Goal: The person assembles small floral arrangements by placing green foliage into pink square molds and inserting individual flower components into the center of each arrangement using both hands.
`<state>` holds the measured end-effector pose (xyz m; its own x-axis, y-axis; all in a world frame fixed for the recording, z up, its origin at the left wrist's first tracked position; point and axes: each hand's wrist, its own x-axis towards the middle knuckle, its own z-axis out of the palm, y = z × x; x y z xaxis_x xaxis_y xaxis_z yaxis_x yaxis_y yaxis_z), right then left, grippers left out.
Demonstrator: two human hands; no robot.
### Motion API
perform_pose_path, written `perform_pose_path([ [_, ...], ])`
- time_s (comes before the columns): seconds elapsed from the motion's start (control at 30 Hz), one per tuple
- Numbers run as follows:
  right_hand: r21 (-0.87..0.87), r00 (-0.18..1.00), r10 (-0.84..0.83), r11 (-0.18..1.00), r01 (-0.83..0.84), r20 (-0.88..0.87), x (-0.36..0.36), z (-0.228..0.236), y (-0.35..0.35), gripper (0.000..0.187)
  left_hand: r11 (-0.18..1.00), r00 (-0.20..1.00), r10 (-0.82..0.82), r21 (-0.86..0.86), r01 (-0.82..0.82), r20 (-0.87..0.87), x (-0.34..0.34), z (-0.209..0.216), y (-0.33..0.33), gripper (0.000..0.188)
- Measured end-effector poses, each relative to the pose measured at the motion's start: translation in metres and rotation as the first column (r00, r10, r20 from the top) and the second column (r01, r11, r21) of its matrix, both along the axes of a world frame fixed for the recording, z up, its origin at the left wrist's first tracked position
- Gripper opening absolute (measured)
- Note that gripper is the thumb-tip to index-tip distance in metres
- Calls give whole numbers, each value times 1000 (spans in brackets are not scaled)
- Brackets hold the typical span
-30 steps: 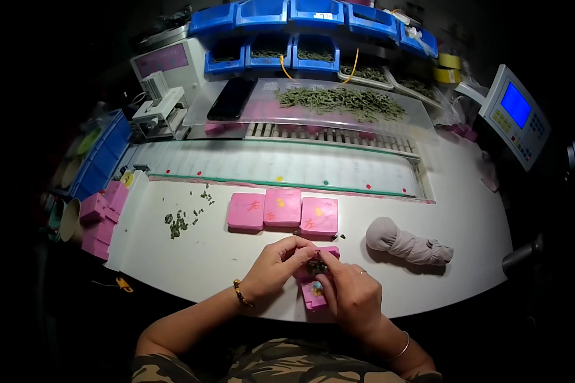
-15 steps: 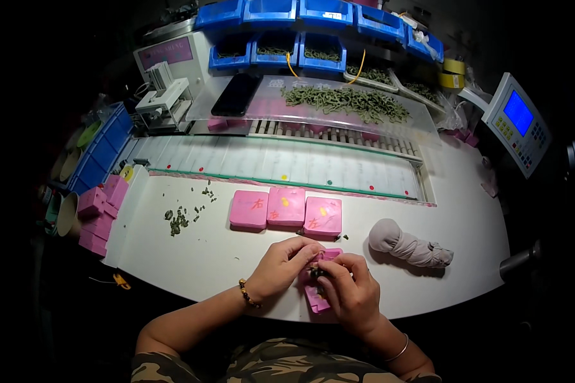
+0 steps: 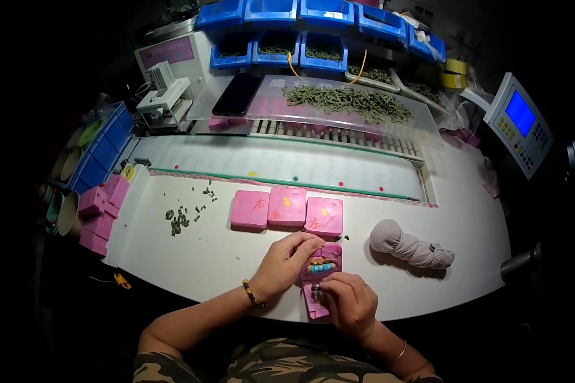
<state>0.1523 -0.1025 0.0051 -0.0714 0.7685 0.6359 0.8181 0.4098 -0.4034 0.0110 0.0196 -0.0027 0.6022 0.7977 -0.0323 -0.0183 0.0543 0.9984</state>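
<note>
Near the table's front edge lies an open pink mould, running away from me. Blue and orange pieces sit in a curved row in its upper half. My left hand grips the mould's upper left side between thumb and fingers. Over the lower half, my right hand is closed in a pinch around a small dark piece, too small to name; its fingers partly cover that half. Three closed pink blocks, with the middle one slightly farther back, stand just beyond my hands.
Dark green bits lie scattered at left. A grey cloth bundle rests at right. Behind runs a white conveyor belt with coloured dots. Farther back are a phone, green strands, blue bins and a control panel.
My right hand has moved toward me along the mould, uncovering the blue and orange pieces. The dots on the belt have shifted left. My left hand stays nearly in place.
</note>
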Motion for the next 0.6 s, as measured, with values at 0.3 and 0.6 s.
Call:
perform_pose_path([
  [0.3,-129,535,-131,991,41,-835,31,40,28,10,430,982,145,887,-170,119,-1,8,-5,26],
  [0.6,-230,472,-134,961,-152,-871,46,38,37,15,697,959,-212,659,284,-190,-11,31,-31,37],
])
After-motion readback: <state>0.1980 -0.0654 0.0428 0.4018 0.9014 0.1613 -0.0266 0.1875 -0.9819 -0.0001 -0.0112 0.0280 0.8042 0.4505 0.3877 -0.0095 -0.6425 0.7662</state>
